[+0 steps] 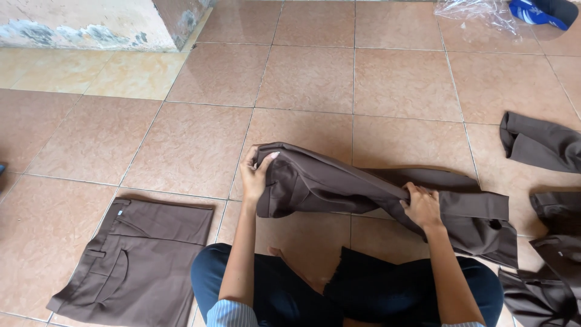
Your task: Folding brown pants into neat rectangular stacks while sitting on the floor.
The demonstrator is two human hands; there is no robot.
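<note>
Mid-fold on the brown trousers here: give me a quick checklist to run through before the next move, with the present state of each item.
1. Left hand has a grip on the folded end of the brown trousers: ok.
2. Right hand has a grip on the middle of the cloth: ok.
3. Held part lifted off the tiled floor: ok.
4. Waistband end lying flat: not ok, it is bunched by the right knee.
5. Folded trousers on the left lie apart: ok.
6. Unfolded pile on the right apart from the waistband end: cannot tell.

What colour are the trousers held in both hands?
Dark brown trousers, plain, seen in the head view.
</note>
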